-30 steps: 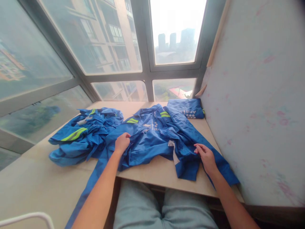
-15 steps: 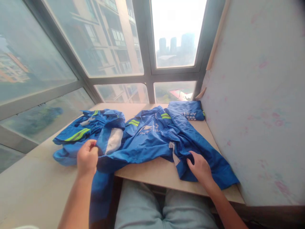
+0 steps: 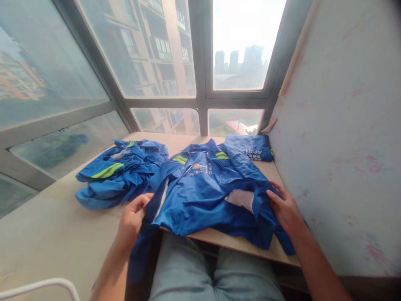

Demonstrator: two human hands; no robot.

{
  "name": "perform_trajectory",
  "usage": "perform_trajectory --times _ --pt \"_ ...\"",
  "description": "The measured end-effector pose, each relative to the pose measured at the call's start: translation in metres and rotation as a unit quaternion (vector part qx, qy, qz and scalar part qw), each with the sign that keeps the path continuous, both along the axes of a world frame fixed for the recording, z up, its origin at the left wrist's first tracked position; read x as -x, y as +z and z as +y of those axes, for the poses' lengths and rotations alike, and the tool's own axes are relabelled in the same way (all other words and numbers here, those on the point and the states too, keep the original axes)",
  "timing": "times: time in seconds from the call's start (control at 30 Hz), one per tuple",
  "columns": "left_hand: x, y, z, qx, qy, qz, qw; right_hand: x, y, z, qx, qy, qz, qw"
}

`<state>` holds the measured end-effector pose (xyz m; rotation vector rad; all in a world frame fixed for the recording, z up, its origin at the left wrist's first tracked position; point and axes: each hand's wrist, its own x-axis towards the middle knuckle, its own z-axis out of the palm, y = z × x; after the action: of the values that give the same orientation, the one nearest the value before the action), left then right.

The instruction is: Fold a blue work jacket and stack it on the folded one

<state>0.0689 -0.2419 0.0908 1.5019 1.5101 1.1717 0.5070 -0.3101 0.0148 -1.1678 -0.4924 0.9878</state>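
Observation:
A blue work jacket (image 3: 200, 200) with yellow-green and grey reflective strips lies spread out in front of me, its collar toward the window. My left hand (image 3: 134, 215) pinches its left front edge, beside a whitish lining patch. On the other side, my right hand (image 3: 285, 207) grips the right front edge, thumb on top. A second whitish patch (image 3: 241, 198) shows near that hand. One sleeve runs down past the right hand, and blue cloth hangs over the table's front edge below the left.
A crumpled pile of blue clothing (image 3: 125, 167) lies to the left. At the back right sits a folded blue garment (image 3: 250, 147) with white lettering. Windows stand behind; a patterned wall (image 3: 344, 167) borders the right. A white curved object (image 3: 46, 284) pokes in at lower left.
Both hands have moved right with the jacket's edges, and its front lies flatter and farther from the crumpled pile. The right-hand lining patch is more exposed. The view has shifted slightly left.

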Motion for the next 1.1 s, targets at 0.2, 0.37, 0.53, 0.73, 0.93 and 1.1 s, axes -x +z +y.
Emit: perform_trajectory --times 0.2,0.37,0.53,0.73,0.93,1.1 --pt "-0.026 -0.100 -0.034 0.010 -0.241 0.252 0.937 0.006 -0.050 -0.009 -0.012 -0.088 0.014 0.996" --pt "-0.048 -0.129 -0.050 -0.061 -0.171 0.300 0.937 0.007 -0.090 -0.021 0.023 -0.106 0.016 0.994" --pt "-0.095 -0.117 -0.044 -0.073 -0.181 0.352 0.916 0.021 -0.095 -0.033 0.047 -0.015 0.054 0.997" --pt "-0.138 -0.127 -0.021 -0.062 -0.157 0.475 0.864 0.012 -0.059 -0.026 0.072 -0.014 0.117 0.991" --pt "-0.135 -0.141 -0.015 -0.044 -0.142 0.471 0.869 0.012 0.049 0.004 -0.063 -0.233 -0.163 0.957" --pt "-0.119 -0.143 -0.014 -0.046 -0.162 0.369 0.914 0.095 0.050 0.009 -0.127 0.086 -0.560 0.814"
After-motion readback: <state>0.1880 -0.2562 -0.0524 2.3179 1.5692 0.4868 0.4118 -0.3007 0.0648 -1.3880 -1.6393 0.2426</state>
